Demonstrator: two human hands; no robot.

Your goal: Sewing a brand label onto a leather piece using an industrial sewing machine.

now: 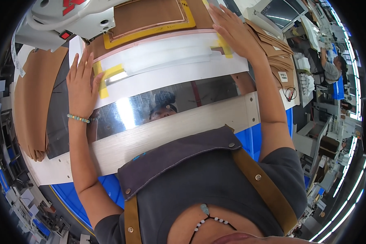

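My left hand (83,83) lies flat with its fingers stretched out, at the left end of a white sheet (158,83). Its thumb is beside a strip of yellow tape (114,72). At the far right corner of the sheet, my right hand (236,35) is spread out, partly covering another strip of yellow tape (223,44). Between the hands, a translucent whitish strip (166,57) runs across the sheet. Beyond it sits a yellow frame (150,35) around a brown panel (150,18). Neither hand grips anything; whether the palms press down, I cannot tell.
A white machine head (81,20) overhangs the far left. Stacked brown pieces lie at the left (36,101) and more brown pieces (272,53) at the right. A shiny metal plate (183,101) borders the pale table edge (171,128). A screen unit (282,12) stands far right.
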